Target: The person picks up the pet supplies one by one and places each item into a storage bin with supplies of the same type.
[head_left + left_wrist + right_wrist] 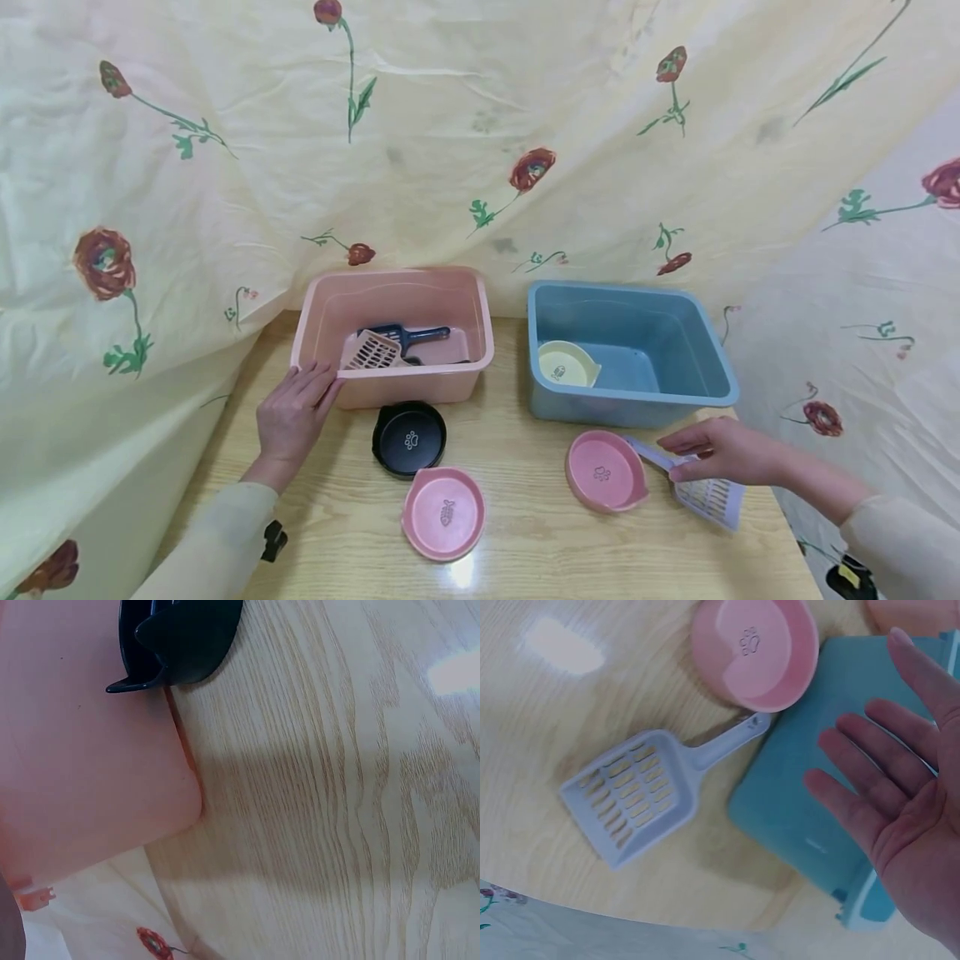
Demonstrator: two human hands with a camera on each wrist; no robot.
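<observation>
At the left front corner of a pink litter box (pixel 420 390), my left hand (pixel 292 412) grips the rim, fingers over the edge and thumb at the outside. Inside that box lie a dark blue scoop (pixel 427 334) and a beige slotted scoop (pixel 375 350). My right hand (pixel 723 450) hovers over a lavender litter scoop (pixel 686 769), which lies on the table. In the right wrist view its fingers (pixel 877 757) are spread and hold nothing. The scoop's handle end is beside a pink bowl (pixel 606 472) with a paw print.
A blue litter box (pixel 622 407) stands at the back right with a cream bowl (pixel 567 364) inside. A black bowl (pixel 409 438) sits before the pink box, and another pink bowl (pixel 444 513) is nearer the front. Floral cloth (pixel 450 100) hangs behind the wooden table (pixel 525 542).
</observation>
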